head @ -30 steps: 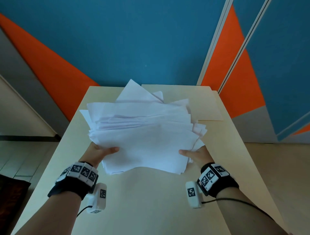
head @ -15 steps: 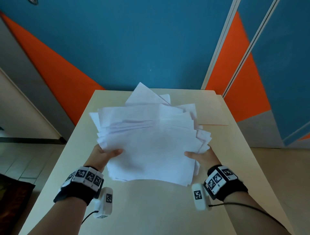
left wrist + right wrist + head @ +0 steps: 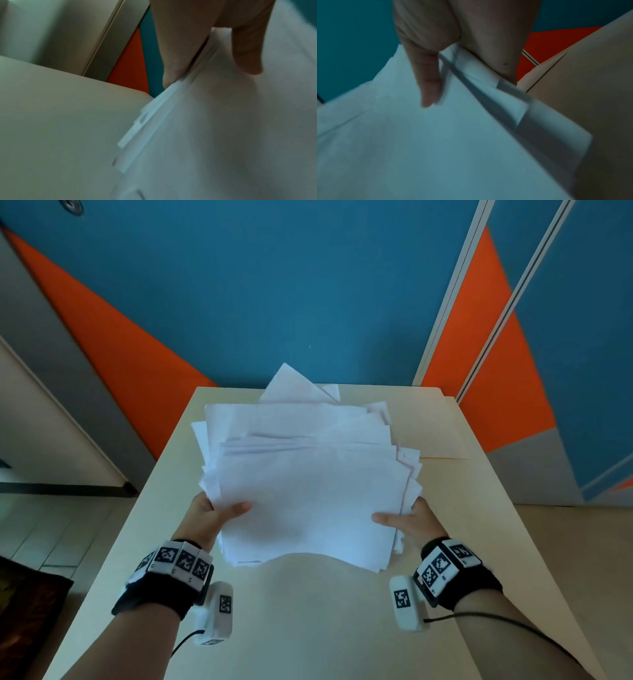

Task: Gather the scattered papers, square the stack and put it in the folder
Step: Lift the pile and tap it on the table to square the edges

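Note:
A loose, uneven stack of white papers [image 3: 308,481] is held above the beige table [image 3: 308,628], its far sheets fanned out and offset. My left hand [image 3: 212,517] grips the stack's left edge, thumb on top and fingers hidden beneath. My right hand [image 3: 407,520] grips the right edge the same way. The left wrist view shows the thumb [image 3: 247,54] pressing the top sheet of the papers [image 3: 223,135]; the right wrist view shows the thumb [image 3: 428,83] on the papers [image 3: 419,148]. A beige folder [image 3: 442,436] lies flat at the table's far right, partly hidden by the stack.
The table's far edge meets a blue and orange wall [image 3: 274,302]. Tiled floor [image 3: 51,525] lies to the left, and a dark mat [image 3: 24,611] sits at the lower left. The folder's corner [image 3: 544,70] shows beyond the right hand.
Both hands have moved slightly inward and raised the stack, still gripping its sides. The sheets have drawn a little closer together. The head view has tilted up.

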Demonstrator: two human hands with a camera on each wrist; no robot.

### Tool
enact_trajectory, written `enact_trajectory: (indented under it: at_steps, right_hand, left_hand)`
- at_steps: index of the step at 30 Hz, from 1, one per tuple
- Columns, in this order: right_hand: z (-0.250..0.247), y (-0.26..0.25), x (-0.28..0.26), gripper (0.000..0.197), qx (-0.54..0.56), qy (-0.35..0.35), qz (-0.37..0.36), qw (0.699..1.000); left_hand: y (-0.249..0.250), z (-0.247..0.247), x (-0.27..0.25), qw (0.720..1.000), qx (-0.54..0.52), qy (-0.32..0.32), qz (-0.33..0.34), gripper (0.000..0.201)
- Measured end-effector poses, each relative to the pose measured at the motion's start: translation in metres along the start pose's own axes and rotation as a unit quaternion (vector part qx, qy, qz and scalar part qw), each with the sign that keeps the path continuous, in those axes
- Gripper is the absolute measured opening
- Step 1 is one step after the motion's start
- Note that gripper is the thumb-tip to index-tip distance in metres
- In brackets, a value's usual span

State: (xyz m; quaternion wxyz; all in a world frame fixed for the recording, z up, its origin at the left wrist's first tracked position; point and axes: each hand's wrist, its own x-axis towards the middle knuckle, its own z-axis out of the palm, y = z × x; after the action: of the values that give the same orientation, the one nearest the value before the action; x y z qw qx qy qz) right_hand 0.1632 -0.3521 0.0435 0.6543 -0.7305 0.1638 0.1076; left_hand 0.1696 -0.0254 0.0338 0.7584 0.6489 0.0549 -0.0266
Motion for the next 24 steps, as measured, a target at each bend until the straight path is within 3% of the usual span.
enact_trajectory:
  at_steps: [3,7,11,13,15,18,20,24]
  right_hand:
    - [0.003,-0.003,-0.003,0.024,0.002,0.020,-0.049,0.999]
    - [0.000,-0.009,-0.010,0.027,0.010,0.014,-0.104,0.994]
    - [-0.009,-0.018,-0.015,0.043,0.048,-0.010,-0.120,0.992]
    - [-0.017,-0.031,-0.017,0.056,0.078,-0.011,-0.166,0.983]
    - [-0.024,-0.048,-0.021,0.065,0.097,-0.008,-0.211,0.973]
    - [-0.025,-0.077,-0.026,0.046,0.028,-0.004,-0.281,0.959]
    - [-0.017,-0.092,-0.025,0.030,-0.024,-0.015,-0.319,0.947]
    - [-0.005,-0.103,-0.020,0.021,-0.070,-0.041,-0.353,0.932]
  left_hand:
    - [0.001,0.004,-0.004,0.999,0.010,0.025,0.031,0.048]
    - [0.008,0.003,-0.005,0.998,0.009,-0.007,0.054,0.048]
    - [0.000,-0.002,-0.003,0.999,0.017,-0.030,0.010,0.074]
    - [-0.003,-0.002,-0.002,0.999,0.025,-0.022,-0.003,0.064]
    - [-0.005,0.000,-0.001,0.999,0.035,0.006,-0.014,0.042]
    - [-0.009,-0.001,0.001,0.999,0.026,0.022,-0.024,0.039]
    - [-0.012,-0.004,0.003,1.000,0.014,0.006,-0.014,0.049]
    - [-0.012,-0.007,0.007,0.999,0.000,-0.039,0.009,0.074]
